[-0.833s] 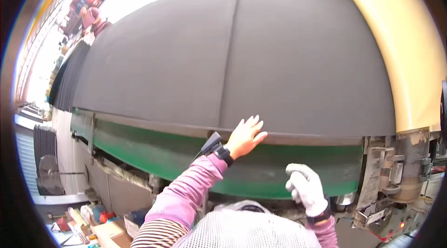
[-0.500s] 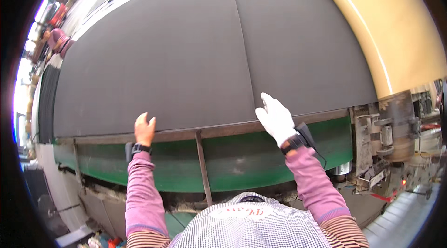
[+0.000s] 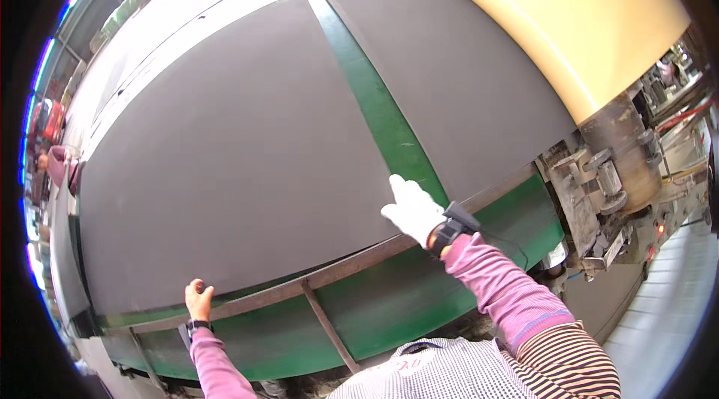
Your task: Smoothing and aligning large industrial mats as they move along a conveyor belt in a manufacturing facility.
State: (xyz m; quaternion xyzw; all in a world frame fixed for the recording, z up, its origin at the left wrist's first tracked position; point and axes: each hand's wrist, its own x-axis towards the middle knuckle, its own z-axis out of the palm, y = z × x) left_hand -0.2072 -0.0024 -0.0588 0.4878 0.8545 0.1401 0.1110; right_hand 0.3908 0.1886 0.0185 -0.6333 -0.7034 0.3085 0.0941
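A large dark grey sheet (image 3: 232, 144) lies across a green belt (image 3: 374, 118). My bare left hand (image 3: 198, 300) is at its near edge toward the left, fingers curled and closed on the edge. My right hand (image 3: 413, 210), in a white glove, is at the sheet's near right corner, thumb over the top and fingers along the right edge; the fingertips' undersides are hidden. To the right lies a second dark grey sheet (image 3: 457, 77), apart from the first, with a strip of green belt between them. Neither hand touches that one.
A metal rail (image 3: 262, 298) runs along the belt's near side. At the right a big yellow roll (image 3: 554, 9) sits above machine fittings (image 3: 599, 182) with a red light. Another person (image 3: 58, 163) stands at the far left, beside stacked dark sheets (image 3: 66, 271).
The sheet under my hands has shifted left, opening a green gap between the two sheets. Both hands have moved left with it, and my view has turned.
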